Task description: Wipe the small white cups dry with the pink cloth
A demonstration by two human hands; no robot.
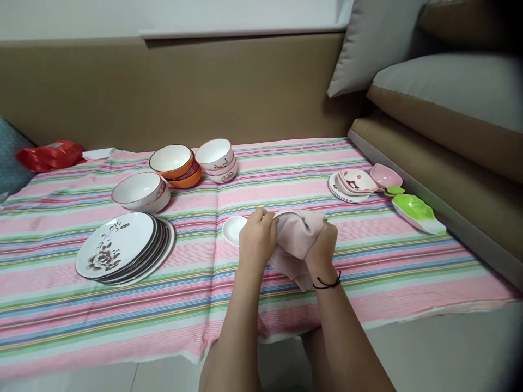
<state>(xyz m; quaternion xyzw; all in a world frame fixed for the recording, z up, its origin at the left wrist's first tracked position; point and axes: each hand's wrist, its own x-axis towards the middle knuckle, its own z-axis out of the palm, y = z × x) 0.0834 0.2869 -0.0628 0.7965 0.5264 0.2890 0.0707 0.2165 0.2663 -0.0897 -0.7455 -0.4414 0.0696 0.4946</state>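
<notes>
A pale pink cloth (300,234) hangs bunched between my hands above the striped sheet. My right hand (322,247) is closed around the cloth's right side. On the other side my left hand (257,237) grips what looks like a white dish (281,214), of which only a thin rim shows; the cloth covers the rest. Just left of that hand, a small white saucer (233,230) lies on the sheet, partly hidden by the fingers.
To the left stand stacked flowered plates (118,247), white bowls (139,190), orange bowls (174,163) and red-rimmed bowls (216,158). Small plates (353,182), a pink dish (386,175) and a green leaf-shaped dish (417,212) lie right, beside cushions (449,92). A red bag (55,155) sits far left.
</notes>
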